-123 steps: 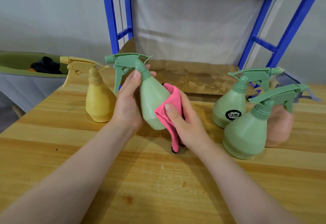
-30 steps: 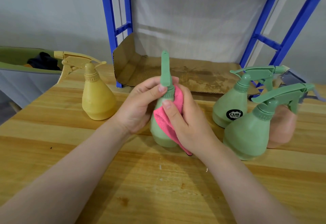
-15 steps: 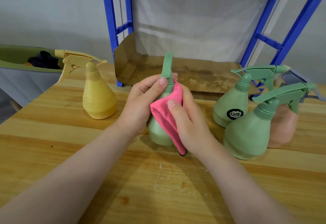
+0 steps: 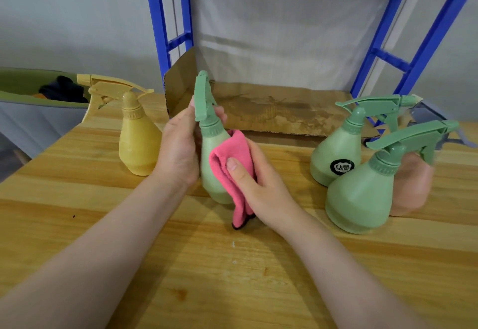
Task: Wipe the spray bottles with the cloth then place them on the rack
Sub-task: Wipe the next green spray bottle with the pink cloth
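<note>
Head view, centre of frame: green spray bottle [image 4: 213, 163] held between both hands, just above or barely touching the bench [image 4: 181, 264] — contact at the base hidden by the pink cloth [image 4: 234, 173]. Long axis near upright, top tilted slightly toward upper left; spray head turned away from the camera, toward the rack [image 4: 426, 33] at the top of the frame.

Left hand [image 4: 178, 147] curled round the neck and trigger, steadying. Right hand [image 4: 258, 183] closed on the cloth, thumb on top, pressing it against the bottle's right flank; loose cloth end hanging down to the bench.

Judged mid-wipe; body reachable by sliding the cloth along the upright axis. Rack shelf, lined with cardboard [image 4: 271, 111], directly behind the bottle, above centre — left hand nearer the neck, so likely the carrying one.

Left of centre: yellow bottle [image 4: 138, 145] standing, nozzle toward frame left. Right side: two green bottles [image 4: 336, 155] [image 4: 362, 199] and a pinkish one [image 4: 411, 186] behind, close together, none on the rack yet.
</note>
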`<control>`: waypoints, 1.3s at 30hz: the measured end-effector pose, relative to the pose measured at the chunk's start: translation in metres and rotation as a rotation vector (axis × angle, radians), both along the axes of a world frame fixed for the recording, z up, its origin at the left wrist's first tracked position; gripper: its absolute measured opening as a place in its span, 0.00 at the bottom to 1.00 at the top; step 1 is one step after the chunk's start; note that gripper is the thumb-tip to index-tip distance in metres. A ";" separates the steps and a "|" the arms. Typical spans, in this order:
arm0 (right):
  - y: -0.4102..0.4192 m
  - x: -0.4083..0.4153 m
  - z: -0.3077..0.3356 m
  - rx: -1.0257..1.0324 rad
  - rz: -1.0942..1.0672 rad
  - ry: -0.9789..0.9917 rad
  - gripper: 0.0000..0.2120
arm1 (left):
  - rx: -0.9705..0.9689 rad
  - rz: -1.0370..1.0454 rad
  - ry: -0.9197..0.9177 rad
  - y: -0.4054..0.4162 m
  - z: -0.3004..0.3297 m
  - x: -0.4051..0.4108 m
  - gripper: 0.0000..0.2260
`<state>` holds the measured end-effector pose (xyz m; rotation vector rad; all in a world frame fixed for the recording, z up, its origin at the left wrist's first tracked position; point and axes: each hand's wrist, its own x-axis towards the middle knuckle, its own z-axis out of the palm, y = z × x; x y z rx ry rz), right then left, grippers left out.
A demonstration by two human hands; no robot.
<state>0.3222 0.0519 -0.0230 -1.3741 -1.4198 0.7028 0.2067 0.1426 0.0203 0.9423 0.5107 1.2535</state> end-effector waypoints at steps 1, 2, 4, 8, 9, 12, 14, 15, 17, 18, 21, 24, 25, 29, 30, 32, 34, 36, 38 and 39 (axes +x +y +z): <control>0.000 -0.002 0.000 0.004 -0.009 0.008 0.35 | 0.013 -0.003 0.011 -0.001 -0.001 0.000 0.17; 0.001 -0.002 -0.001 0.009 -0.013 0.018 0.34 | 0.034 -0.021 0.022 -0.002 -0.002 0.000 0.19; 0.001 0.002 0.001 0.013 0.002 0.056 0.30 | 0.097 -0.087 0.034 -0.003 -0.004 -0.002 0.18; 0.000 0.004 0.004 0.010 -0.033 0.110 0.21 | 0.216 -0.226 0.095 0.001 -0.008 -0.006 0.08; 0.000 0.003 0.004 0.010 -0.045 0.113 0.20 | 0.221 -0.216 0.104 0.002 -0.008 -0.006 0.07; 0.002 0.001 0.004 0.005 -0.018 0.146 0.21 | 0.207 -0.127 0.086 0.003 -0.007 -0.005 0.05; 0.001 0.002 0.004 0.010 0.012 0.162 0.23 | 0.179 -0.102 0.030 0.004 -0.007 -0.005 0.05; 0.001 0.002 0.005 0.012 0.021 0.167 0.23 | 0.161 -0.103 -0.006 0.004 -0.007 -0.006 0.05; -0.001 0.004 0.006 0.014 0.034 0.180 0.24 | 0.108 -0.099 -0.088 0.005 -0.008 -0.006 0.06; -0.002 0.004 0.007 0.010 0.045 0.181 0.24 | 0.075 -0.089 -0.139 0.007 -0.008 -0.006 0.06; -0.006 0.003 0.009 -0.010 0.088 0.184 0.26 | -0.012 -0.076 -0.299 0.015 -0.007 -0.011 0.07; -0.007 -0.001 0.009 -0.005 0.114 0.200 0.24 | -0.015 -0.145 -0.390 0.019 -0.006 -0.017 0.12; -0.008 -0.002 0.011 -0.010 0.119 0.216 0.22 | -0.005 -0.174 -0.394 0.020 -0.006 -0.018 0.14; -0.008 0.003 0.017 -0.026 0.128 0.259 0.15 | 0.126 -0.281 -0.237 0.016 -0.007 -0.015 0.14; -0.008 0.004 0.017 -0.023 0.127 0.268 0.15 | 0.176 -0.305 -0.160 0.013 -0.007 -0.014 0.15; -0.008 0.006 0.019 -0.013 0.127 0.280 0.15 | 0.235 -0.355 -0.010 0.006 -0.007 -0.010 0.19; -0.009 0.006 0.021 0.002 0.128 0.259 0.16 | 0.267 -0.401 0.098 -0.001 -0.007 -0.007 0.21; -0.009 0.005 0.022 0.033 0.109 0.217 0.16 | 0.297 -0.402 0.171 -0.006 -0.007 -0.005 0.20; -0.008 0.004 0.022 0.078 0.071 0.186 0.16 | 0.353 -0.376 0.225 -0.011 -0.006 -0.003 0.12; -0.008 0.002 0.022 0.103 0.045 0.177 0.15 | 0.384 -0.357 0.249 -0.012 -0.006 -0.002 0.09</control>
